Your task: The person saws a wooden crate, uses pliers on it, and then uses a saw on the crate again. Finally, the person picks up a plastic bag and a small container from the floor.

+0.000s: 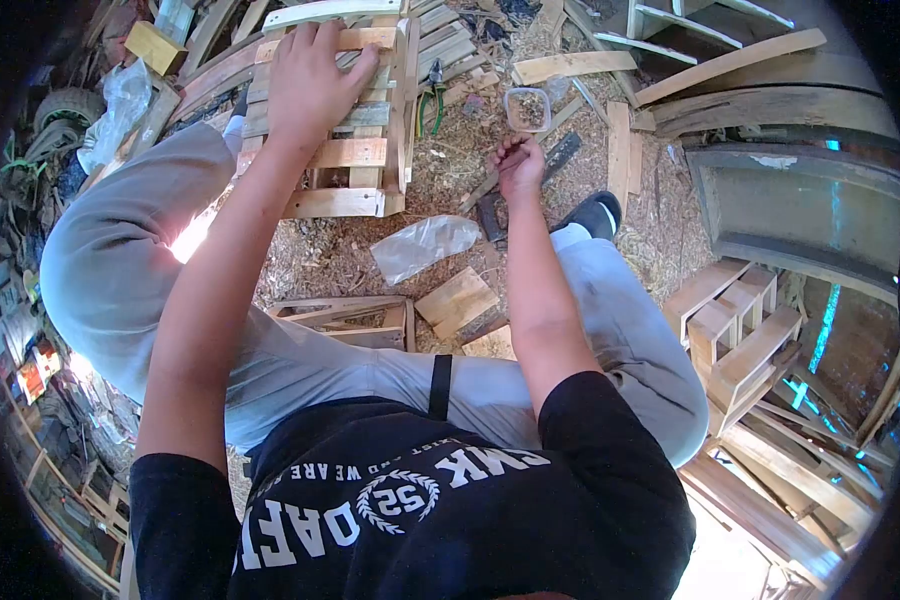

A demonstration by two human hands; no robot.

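Observation:
My left hand (315, 85) lies with spread fingers on top of a slatted wooden frame (335, 205), which stands upright between my legs. The frame has light slats nailed across it. My right hand (518, 168) has its fingers curled in just below a small clear plastic tub (527, 110) that holds small bits, too small to name. Anything inside those fingers is hidden. A dark-headed tool, probably a hammer (490, 218), lies on the ground below my right hand. Pliers with green handles (432, 108) lie right of the frame.
A clear plastic bag (425, 248), a wooden block (457, 302) and a small wooden frame (410, 325) lie between my legs. Planks (618, 150) lie at the right, near slatted wooden pieces (735, 330). Wood scraps and a yellowish block (156, 48) sit upper left.

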